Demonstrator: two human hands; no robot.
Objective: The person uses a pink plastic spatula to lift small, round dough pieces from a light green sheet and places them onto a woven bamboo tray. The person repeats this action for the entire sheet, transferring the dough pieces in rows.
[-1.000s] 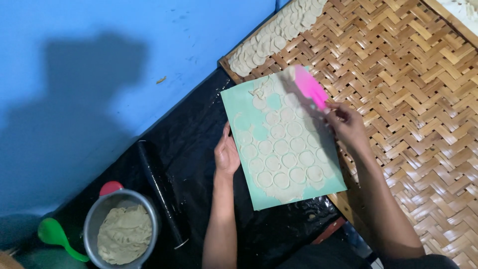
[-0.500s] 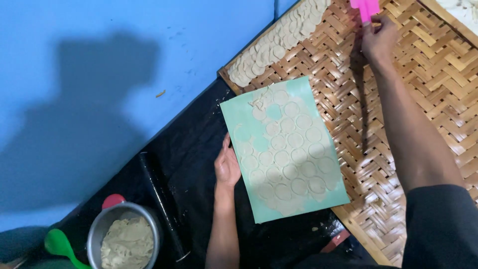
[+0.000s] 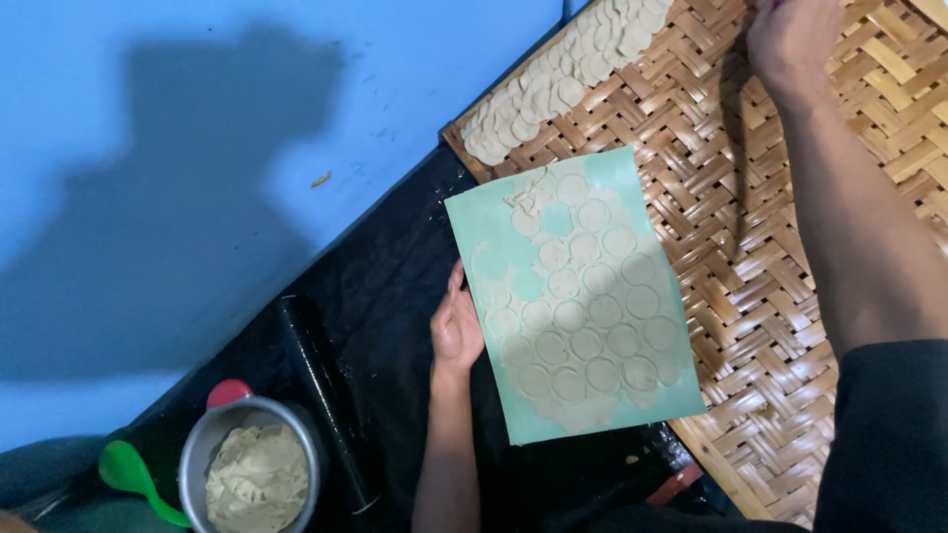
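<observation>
My left hand (image 3: pixel 456 331) lay flat with its fingers loosely spread, the grip pressed against the left edge of the green sheet (image 3: pixel 660 390) and closed on nothing. The sheet lay just to the right of that hand, tilted, its near half over the black cloth (image 3: pixel 395 257) and its far half over the woven bamboo tray (image 3: pixel 790 375). Rolled dough (image 3: pixel 578 316) covered most of the sheet, scored into rows of circles, with a few circles near the top already lifted out so the green showed through.

My right hand (image 3: pixel 790 35) was well apart from the sheet, stretched to the far top of the tray at the frame's edge; how that grip stood I could not tell, since the fingers ran out of view. A second earlier this hand had been at the sheet's upper right corner with a pink tool; half a second ago it was already out over the tray with the tool showing, and now only a sliver of pink showed at the edge. The left hand had stayed where it was.

Cut dough discs (image 3: pixel 563 84) lay overlapping in a band along the tray's upper left rim. On the cloth, left of my forearm, lay a black rolling pin (image 3: pixel 321 395), and beyond it a metal bowl (image 3: pixel 197 464) of dough scraps with a green spoon (image 3: pixel 133 474) beside it. A blue floor (image 3: pixel 197 148) lay past the cloth.
</observation>
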